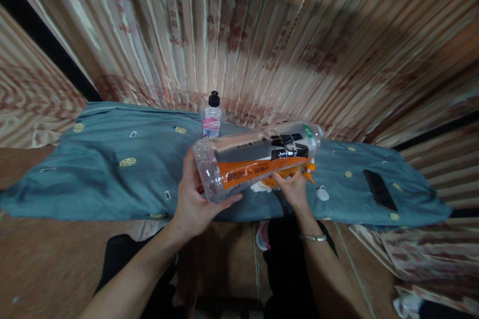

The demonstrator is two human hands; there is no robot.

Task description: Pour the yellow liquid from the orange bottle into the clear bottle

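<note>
Mid-frame, the clear bottle [258, 157] lay near-horizontal, base cupped in the left hand [194, 204], the right hand [294, 189] pinching its orange label beneath the neck end.

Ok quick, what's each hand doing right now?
Left hand: closed around the base of the clear plastic bottle, holding it on its side.
Right hand: gripping the bottle's orange label from underneath.

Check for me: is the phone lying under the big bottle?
No, the phone lies apart on the blue cloth, far right of the big bottle, which the left hand and right hand hold.
</note>
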